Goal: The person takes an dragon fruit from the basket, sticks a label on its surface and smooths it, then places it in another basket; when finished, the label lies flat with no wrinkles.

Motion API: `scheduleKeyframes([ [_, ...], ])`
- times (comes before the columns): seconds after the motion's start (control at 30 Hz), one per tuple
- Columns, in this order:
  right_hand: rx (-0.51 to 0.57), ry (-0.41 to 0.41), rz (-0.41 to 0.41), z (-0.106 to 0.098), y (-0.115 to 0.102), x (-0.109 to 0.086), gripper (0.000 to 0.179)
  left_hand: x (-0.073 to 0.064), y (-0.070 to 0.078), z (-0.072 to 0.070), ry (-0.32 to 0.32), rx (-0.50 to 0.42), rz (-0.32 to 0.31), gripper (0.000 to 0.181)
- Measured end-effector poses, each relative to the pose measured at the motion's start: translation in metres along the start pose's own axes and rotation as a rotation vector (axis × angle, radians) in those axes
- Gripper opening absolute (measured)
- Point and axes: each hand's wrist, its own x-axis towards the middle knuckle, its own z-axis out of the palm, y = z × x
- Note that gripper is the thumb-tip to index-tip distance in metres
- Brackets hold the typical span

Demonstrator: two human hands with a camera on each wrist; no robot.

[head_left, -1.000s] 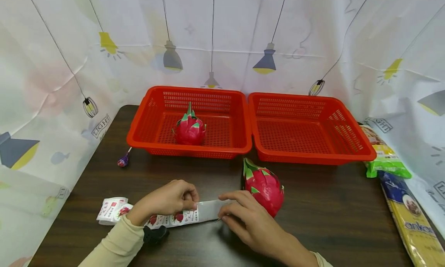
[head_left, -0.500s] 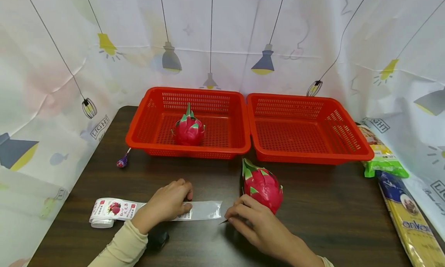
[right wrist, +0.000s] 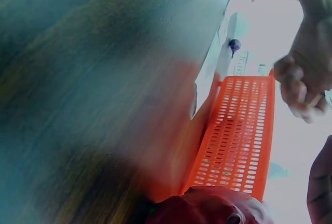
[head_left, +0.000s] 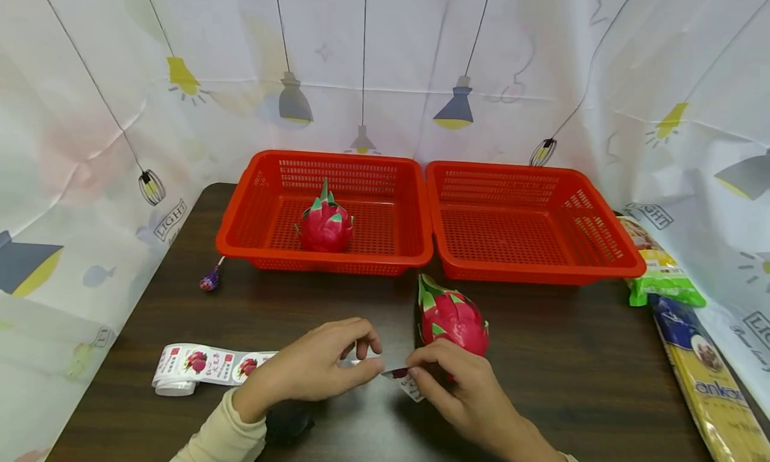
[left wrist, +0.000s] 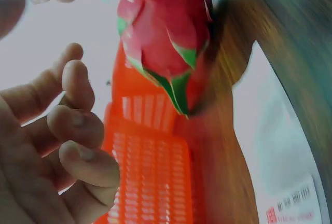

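My right hand point(head_left: 475, 395) pinches a small sticker point(head_left: 410, 384) printed with dark red fruit, lifted above the table. Facing it, my left hand point(head_left: 315, 365) has its thumb stretched out and its fingers loosely bent; the left wrist view shows nothing held in those fingers point(left wrist: 83, 167). Under and left of that hand runs a roll of fruit labels point(head_left: 207, 363), partly covered by it; its bare backing strip point(left wrist: 264, 115) lies on the table. A dragon fruit point(head_left: 452, 320) with green-tipped scales lies just beyond my right hand.
Two red plastic baskets point(head_left: 327, 263) stand side by side at the back; the left one holds another dragon fruit point(head_left: 326, 228). A lollipop point(head_left: 209, 279) lies at the left. Along the right edge are a green-ended packet point(head_left: 668, 281) and a blue-and-yellow ankara packet point(head_left: 710, 375).
My left hand has let go of the label strip and moved right, towards the right hand. The sticker in my right hand has lifted and turned, so its fruit print now shows.
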Motion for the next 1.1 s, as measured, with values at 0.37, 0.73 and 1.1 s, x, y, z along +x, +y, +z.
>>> scheduleKeyframes([
  [0.37,0.026,0.050,0.079,-0.004,-0.003,-0.005,0.027,0.013,0.018,0.012,0.117,-0.110,0.229,0.009],
  [0.73,-0.068,0.052,0.153,-0.009,-0.006,-0.010,0.026,0.031,0.022,0.016,0.201,-0.251,0.169,0.011],
  [1.1,-0.164,0.141,0.226,-0.033,0.004,-0.013,0.029,0.082,0.043,0.032,0.255,-0.169,0.114,0.019],
])
